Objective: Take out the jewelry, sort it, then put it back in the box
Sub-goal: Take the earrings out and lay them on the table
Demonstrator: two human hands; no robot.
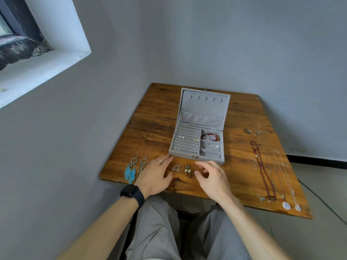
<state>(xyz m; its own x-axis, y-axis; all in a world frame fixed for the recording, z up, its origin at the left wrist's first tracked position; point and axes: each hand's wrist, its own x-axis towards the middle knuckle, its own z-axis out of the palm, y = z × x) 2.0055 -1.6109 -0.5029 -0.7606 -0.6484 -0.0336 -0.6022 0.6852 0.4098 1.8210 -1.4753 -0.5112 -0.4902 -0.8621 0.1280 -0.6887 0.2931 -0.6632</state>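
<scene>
A grey velvet jewelry box (197,156) stands open on the wooden table (154,128). Small stud earrings sit in its ring rows, and a red bead bracelet (210,136) lies in a right compartment. In front of the box lie two small earring pairs (181,168). Blue feather earrings (134,167) lie at the front left. Several necklaces (270,169) are stretched out on the right. My left hand (155,175) rests flat by the box's front left corner, holding nothing. My right hand (210,176) hovers with curled, parted fingers beside the small earrings.
The table stands in a corner, with grey walls to the left and behind. A window recess (37,59) is at the upper left. My knees in grey trousers (169,231) are under the near table edge. A small ring-like item (248,130) lies near the necklaces.
</scene>
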